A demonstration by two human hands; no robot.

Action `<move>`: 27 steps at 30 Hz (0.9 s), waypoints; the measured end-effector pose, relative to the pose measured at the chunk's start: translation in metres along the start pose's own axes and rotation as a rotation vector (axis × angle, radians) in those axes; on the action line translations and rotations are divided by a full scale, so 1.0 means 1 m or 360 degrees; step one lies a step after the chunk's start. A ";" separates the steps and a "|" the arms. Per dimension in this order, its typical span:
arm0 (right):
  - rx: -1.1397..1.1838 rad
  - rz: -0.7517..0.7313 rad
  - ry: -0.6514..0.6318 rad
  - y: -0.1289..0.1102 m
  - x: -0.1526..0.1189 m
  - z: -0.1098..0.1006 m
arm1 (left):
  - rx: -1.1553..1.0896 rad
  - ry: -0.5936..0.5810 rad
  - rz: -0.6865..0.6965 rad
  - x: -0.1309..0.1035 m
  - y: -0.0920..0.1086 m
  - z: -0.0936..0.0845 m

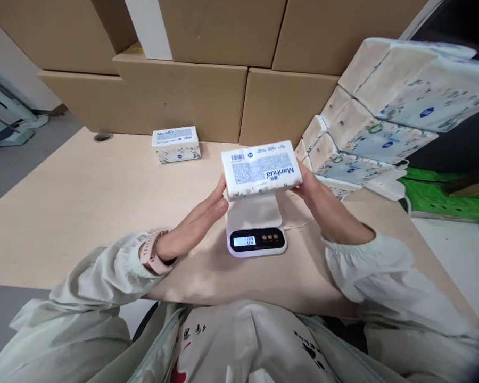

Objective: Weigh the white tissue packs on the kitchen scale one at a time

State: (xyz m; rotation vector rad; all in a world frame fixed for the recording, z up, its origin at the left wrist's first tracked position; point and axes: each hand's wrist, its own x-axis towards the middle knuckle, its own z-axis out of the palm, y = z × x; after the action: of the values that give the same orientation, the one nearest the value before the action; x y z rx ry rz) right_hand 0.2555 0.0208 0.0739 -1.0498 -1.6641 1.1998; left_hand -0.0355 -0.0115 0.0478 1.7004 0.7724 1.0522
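Between my two hands a white pack of tissues (261,169) with blue print is held above a small white digital scale (253,215). My left hand (201,215) presses the pack's left end, its fingertips partly hidden behind the pack. On the other end, my right hand (317,197) grips the right side, with fingers tucked behind it. The scale's lit display (244,241) reads 0.0. A second tissue pack (178,144) lies on the table to the left, near the boxes.
Large cardboard boxes (183,101) stand along the back of the wooden table (83,213). At the right, several tissue packs (387,106) are stacked high. A green crate (451,197) sits beyond them. A thin white cable (301,225) runs from the scale.
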 end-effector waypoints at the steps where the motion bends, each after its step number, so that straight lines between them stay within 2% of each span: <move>1: 0.0045 0.0033 0.0007 0.007 -0.010 0.002 | -0.0078 -0.0007 -0.0081 -0.004 -0.003 0.005; 5: 0.0139 0.0108 -0.0027 0.027 -0.027 0.012 | -0.0157 0.0131 -0.0285 -0.012 -0.009 0.011; 9: 0.0171 0.0194 -0.0066 0.036 -0.031 0.016 | -0.0115 0.0174 -0.0310 -0.017 -0.018 0.015; 11: 0.0174 0.0234 0.0047 0.044 -0.035 0.016 | -0.0114 0.0234 -0.0295 -0.021 -0.027 0.017; 13: 0.0204 0.0221 0.0272 0.055 -0.042 0.018 | -0.0099 0.0359 -0.0304 -0.027 -0.039 0.017; 16: 0.0250 0.0108 0.0649 0.072 -0.052 0.022 | -0.0059 0.0562 -0.0332 -0.037 -0.054 0.014; 19: 0.0211 0.0013 0.0901 0.079 -0.060 0.024 | -0.0070 0.0660 -0.0322 -0.044 -0.063 0.010; 23: 0.0145 -0.0038 0.1013 0.077 -0.062 0.023 | -0.0093 0.0765 -0.0286 -0.043 -0.063 0.010; 27: 0.0147 -0.0056 0.0984 0.078 -0.063 0.024 | -0.0085 0.0809 -0.0238 -0.039 -0.062 0.011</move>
State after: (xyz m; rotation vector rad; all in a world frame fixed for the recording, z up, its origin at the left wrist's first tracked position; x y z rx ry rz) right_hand 0.2663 -0.0288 -0.0158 -1.1770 -1.1282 0.8042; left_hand -0.0437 -0.0280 -0.0241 1.3153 1.1605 1.4046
